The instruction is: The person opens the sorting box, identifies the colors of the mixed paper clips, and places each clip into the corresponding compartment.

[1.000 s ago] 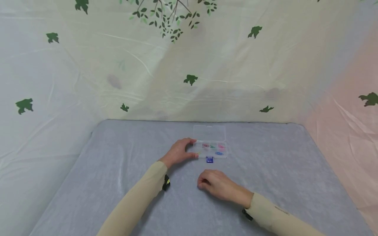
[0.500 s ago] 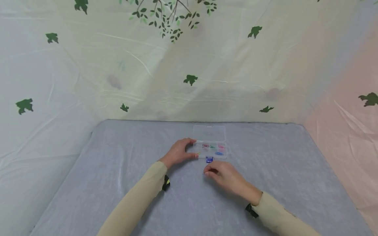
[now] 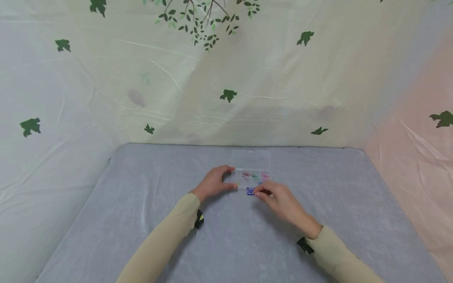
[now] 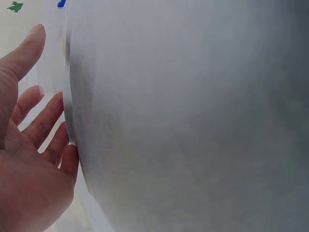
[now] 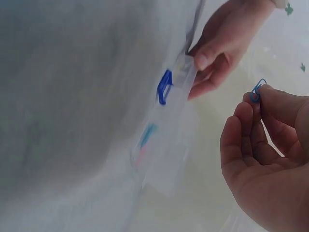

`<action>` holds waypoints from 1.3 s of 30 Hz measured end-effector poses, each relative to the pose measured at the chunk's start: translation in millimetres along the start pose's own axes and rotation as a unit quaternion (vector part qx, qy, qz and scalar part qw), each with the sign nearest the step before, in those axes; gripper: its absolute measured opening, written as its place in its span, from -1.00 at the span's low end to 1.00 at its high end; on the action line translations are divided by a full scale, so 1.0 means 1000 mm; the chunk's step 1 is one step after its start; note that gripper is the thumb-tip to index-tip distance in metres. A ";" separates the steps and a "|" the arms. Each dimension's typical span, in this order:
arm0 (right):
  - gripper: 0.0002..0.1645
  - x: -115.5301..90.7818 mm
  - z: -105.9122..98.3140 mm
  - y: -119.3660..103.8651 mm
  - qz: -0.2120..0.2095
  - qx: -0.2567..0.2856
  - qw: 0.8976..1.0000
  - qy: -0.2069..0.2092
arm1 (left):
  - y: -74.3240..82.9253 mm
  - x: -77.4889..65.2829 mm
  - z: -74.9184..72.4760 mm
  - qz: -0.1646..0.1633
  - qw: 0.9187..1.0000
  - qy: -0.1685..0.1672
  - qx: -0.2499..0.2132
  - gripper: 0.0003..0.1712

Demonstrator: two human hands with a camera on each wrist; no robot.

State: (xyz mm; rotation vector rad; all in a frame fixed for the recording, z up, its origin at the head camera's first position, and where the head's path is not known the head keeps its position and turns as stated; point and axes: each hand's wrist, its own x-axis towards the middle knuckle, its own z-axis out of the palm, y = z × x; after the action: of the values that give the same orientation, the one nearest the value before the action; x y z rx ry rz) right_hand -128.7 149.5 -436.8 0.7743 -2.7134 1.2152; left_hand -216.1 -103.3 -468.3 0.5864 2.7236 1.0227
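Observation:
A clear plastic compartment box lies on the cloth with its clear lid folded back behind it. My left hand grips its left end, thumb at the front corner and fingers toward the back. Between thumb and fingertips my right hand pinches a blue paper clip, seen in the right wrist view, just over the box's front edge. A blue latch sticks out at the front. Inside lie a red paper clip, a green one, pink ones and a yellow one.
A grey cloth covers the table. Behind it and at the sides hang pale curtains printed with green leaves. The right hand partly hides the front right compartments.
My right hand has moved forward and right from the cloth to the box's front edge, carrying the blue paper clip. The left hand and the box have stayed in place.

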 end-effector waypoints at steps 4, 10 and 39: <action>-0.96 0.003 -0.005 0.006 0.003 -0.010 1.000 0.028 | 0.001 -0.001 -0.001 0.004 1.000 0.002 0.001 -0.24; -0.96 0.009 -0.011 0.015 0.025 -0.026 0.998 0.051 | 0.001 0.000 -0.001 -0.002 1.000 -0.003 0.004 -0.23; -0.95 0.038 -0.003 0.046 0.087 -0.117 0.989 0.000 | -0.001 0.000 0.001 -0.006 1.000 -0.004 0.003 -0.22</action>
State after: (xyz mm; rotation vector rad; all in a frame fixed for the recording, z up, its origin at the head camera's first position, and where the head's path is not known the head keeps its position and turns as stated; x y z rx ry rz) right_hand -184.2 161.7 -456.4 0.5193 -2.9025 0.8964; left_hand -216.0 -103.1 -469.7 0.5725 2.7202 1.0072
